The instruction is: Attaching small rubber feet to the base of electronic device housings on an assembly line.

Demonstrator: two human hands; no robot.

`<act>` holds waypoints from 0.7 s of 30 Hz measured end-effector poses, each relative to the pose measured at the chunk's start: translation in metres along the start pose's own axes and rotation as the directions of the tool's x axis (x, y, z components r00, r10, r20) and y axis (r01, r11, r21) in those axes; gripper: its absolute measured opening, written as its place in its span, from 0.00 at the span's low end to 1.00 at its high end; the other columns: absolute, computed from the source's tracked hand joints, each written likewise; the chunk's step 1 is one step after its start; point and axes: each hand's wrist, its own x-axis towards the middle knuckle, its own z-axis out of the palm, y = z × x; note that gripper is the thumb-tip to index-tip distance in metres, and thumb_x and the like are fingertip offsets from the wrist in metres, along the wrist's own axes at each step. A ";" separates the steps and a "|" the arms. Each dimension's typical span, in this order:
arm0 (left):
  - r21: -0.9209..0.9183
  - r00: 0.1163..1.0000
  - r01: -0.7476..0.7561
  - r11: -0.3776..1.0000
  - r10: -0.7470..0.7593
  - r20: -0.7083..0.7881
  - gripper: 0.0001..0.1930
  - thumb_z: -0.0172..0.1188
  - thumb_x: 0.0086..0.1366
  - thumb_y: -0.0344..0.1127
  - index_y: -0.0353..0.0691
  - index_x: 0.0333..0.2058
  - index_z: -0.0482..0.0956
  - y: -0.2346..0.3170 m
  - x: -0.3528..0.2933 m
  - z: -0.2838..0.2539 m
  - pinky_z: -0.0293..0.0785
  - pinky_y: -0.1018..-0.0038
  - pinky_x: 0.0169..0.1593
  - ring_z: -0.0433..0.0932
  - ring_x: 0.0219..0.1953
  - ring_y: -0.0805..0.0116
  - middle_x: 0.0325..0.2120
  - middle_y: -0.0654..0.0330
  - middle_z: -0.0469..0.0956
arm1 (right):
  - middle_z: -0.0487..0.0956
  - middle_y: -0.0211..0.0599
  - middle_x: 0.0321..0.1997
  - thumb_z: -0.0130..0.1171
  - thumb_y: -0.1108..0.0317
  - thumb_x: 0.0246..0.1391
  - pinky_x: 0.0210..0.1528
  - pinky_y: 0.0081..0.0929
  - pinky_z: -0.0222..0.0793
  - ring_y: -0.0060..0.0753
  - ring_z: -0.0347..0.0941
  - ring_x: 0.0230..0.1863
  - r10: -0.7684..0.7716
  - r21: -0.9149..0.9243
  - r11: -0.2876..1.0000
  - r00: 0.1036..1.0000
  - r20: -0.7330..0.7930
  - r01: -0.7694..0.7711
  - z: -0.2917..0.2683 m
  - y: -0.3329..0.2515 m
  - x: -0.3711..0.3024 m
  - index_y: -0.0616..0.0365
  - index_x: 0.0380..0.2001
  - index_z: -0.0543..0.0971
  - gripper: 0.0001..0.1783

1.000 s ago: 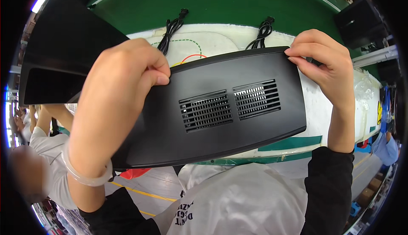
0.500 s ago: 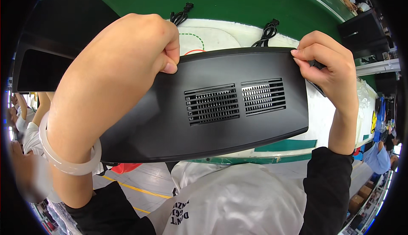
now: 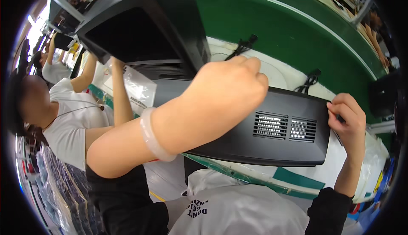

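A long black appliance housing (image 3: 238,143) with two slatted vents lies across the white work surface in front of me. Bright metal fins show through the slats. My left hand (image 3: 231,90), with a pale bracelet at its wrist, reaches over the housing and is curled at its back edge; its fingertips are hidden behind the knuckles. At the far right corner, my right hand (image 3: 348,116) pinches the same back edge between thumb and fingers. My left forearm covers much of the housing's left half.
A large black boxy unit (image 3: 140,35) stands at the back left. Two coiled black power cords (image 3: 308,82) lie behind the housing. Another person (image 3: 76,111) in a white shirt is close on my left, arms toward the unit. A clear plastic bag (image 3: 140,86) lies between us.
The view has swung left, bringing the black unit and the other person into sight. My hands remain at the housing's back edge, the left one now hiding its fingertips.
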 end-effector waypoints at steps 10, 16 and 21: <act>0.159 0.997 -0.061 0.985 0.069 -0.046 0.03 0.60 0.42 0.30 0.39 0.19 0.78 0.010 0.036 0.030 0.72 0.74 0.28 0.75 0.31 0.64 0.22 0.58 0.74 | 0.71 0.36 0.27 0.55 0.88 0.36 0.25 0.18 0.63 0.26 0.69 0.28 0.155 0.121 0.981 0.988 0.004 -0.155 0.006 0.031 -0.004 0.66 0.23 0.72 0.08; 0.155 0.998 -0.034 0.987 0.042 -0.046 0.04 0.60 0.40 0.29 0.38 0.20 0.80 0.009 0.038 0.035 0.73 0.74 0.28 0.76 0.30 0.62 0.24 0.56 0.75 | 0.70 0.35 0.28 0.55 0.88 0.36 0.25 0.17 0.63 0.24 0.69 0.28 0.234 0.102 0.967 0.972 0.003 -0.233 0.006 0.025 -0.003 0.66 0.23 0.71 0.09; -0.008 0.999 0.034 0.999 -0.034 -0.035 0.03 0.56 0.47 0.27 0.34 0.22 0.77 0.001 0.028 0.023 0.76 0.65 0.30 0.79 0.30 0.53 0.25 0.49 0.74 | 0.69 0.36 0.27 0.56 0.86 0.35 0.24 0.20 0.61 0.29 0.68 0.27 0.049 0.056 0.997 0.998 -0.027 -0.048 0.012 0.014 0.002 0.66 0.22 0.69 0.09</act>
